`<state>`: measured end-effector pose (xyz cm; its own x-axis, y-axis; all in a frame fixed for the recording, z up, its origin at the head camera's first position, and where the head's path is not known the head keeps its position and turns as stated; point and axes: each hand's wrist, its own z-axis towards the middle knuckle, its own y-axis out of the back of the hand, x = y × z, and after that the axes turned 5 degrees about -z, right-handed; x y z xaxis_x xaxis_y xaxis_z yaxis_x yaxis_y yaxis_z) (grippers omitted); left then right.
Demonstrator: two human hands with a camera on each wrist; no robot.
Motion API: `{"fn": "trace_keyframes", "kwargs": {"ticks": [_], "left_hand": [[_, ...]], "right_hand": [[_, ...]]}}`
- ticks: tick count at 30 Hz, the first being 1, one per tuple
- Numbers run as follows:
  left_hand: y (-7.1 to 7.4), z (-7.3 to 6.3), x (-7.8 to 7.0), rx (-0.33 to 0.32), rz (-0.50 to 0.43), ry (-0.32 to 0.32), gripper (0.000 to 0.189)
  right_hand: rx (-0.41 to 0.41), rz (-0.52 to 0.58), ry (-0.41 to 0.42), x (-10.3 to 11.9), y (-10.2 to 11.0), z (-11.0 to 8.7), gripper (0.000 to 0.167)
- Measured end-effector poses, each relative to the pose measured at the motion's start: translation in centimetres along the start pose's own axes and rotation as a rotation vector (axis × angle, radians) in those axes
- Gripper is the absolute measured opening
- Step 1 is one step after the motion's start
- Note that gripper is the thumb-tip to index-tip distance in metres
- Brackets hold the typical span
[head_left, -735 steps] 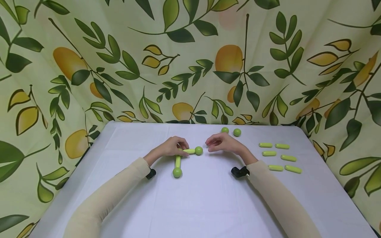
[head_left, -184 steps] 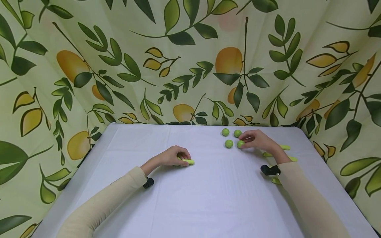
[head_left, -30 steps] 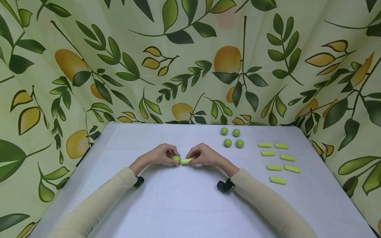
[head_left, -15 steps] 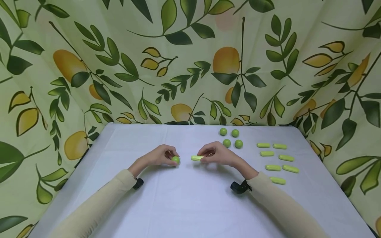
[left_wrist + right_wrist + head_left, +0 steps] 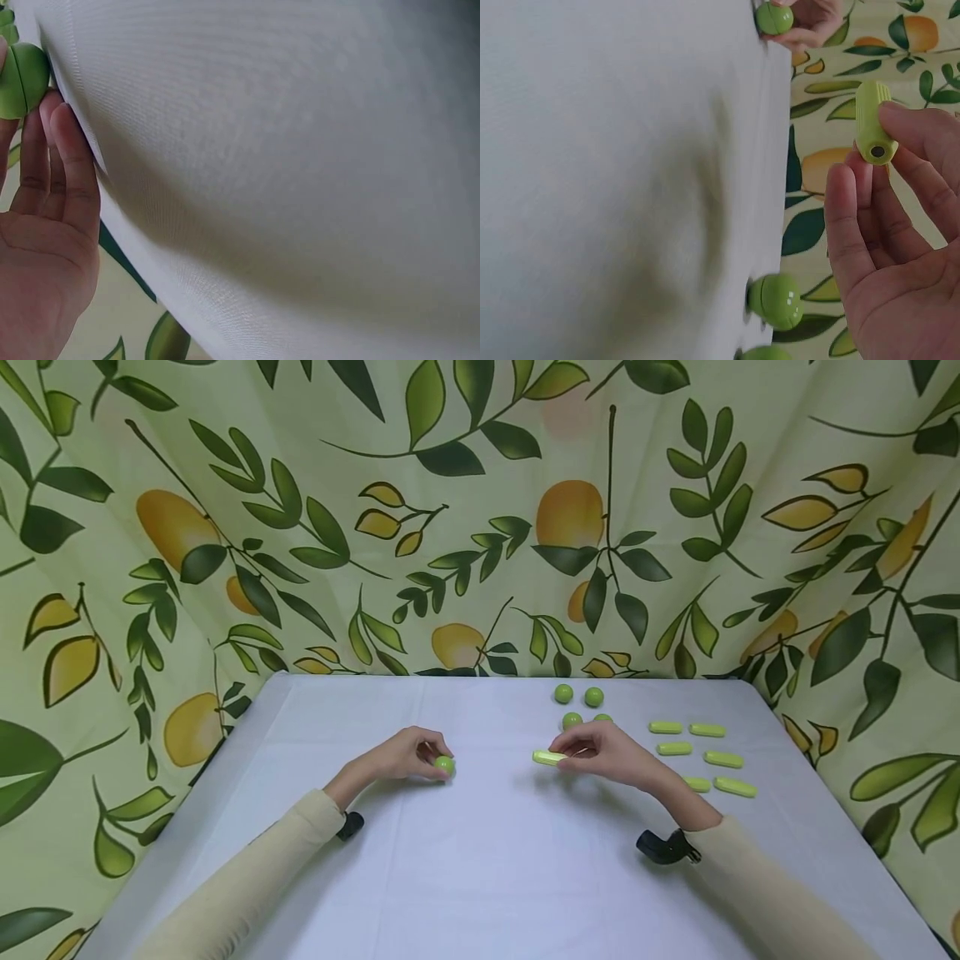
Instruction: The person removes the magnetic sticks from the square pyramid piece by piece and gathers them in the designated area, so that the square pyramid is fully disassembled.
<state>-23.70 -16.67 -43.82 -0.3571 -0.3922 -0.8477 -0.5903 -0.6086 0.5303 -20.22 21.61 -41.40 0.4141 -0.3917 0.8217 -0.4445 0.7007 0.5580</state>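
Observation:
My left hand (image 5: 401, 754) pinches a green ball (image 5: 444, 766) low over the middle of the white table. In the left wrist view this ball (image 5: 24, 79) shows a seam around it. To the right, my right hand (image 5: 611, 754) holds a short light-green ribbed rod (image 5: 547, 758) between thumb and fingers, raised off the cloth with its shadow below. The right wrist view shows a dark round spot in the near end of that rod (image 5: 872, 124). Rod and ball are apart.
Several green balls (image 5: 563, 693) rest at the back of the table, one partly behind my right hand. Several loose rods (image 5: 723, 759) lie at the right, some hidden by my right arm. A leaf-and-fruit patterned curtain (image 5: 457, 568) surrounds the table (image 5: 465, 877).
A second ago the rod's end met the ball; my right hand has since drawn the rod away to the right. My left hand stays put. Much earlier, rods and balls formed an L.

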Motion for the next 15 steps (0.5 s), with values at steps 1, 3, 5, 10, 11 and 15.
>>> {"fn": "trace_keyframes", "kwargs": {"ticks": [1, 3, 5, 10, 11, 15], "left_hand": [[0.0, 0.0, 0.0, 0.0, 0.0, -0.002, 0.02], [0.0, 0.0, 0.1, 0.003, -0.001, -0.002, 0.021], [0.0, 0.0, 0.1, 0.002, 0.001, -0.002, 0.021], [0.1, -0.1, 0.2, -0.001, -0.001, 0.005, 0.02], [0.1, -0.1, 0.2, -0.001, -0.003, 0.006, 0.021], [0.1, -0.1, 0.4, 0.001, -0.011, 0.009, 0.021]], "right_hand": [[-0.004, -0.003, -0.002, -0.1, 0.2, -0.4, 0.019], [-0.013, -0.008, -0.009, -0.3, 0.7, -1.1, 0.019], [-0.023, -0.017, -0.018, -0.5, 1.1, -1.7, 0.02], [-0.035, -0.018, -0.041, -1.1, 2.1, -3.3, 0.021], [-0.04, -0.015, -0.046, -1.2, 2.3, -3.6, 0.021], [-0.063, -0.023, -0.07, -1.4, 3.4, -5.2, 0.022]]}}
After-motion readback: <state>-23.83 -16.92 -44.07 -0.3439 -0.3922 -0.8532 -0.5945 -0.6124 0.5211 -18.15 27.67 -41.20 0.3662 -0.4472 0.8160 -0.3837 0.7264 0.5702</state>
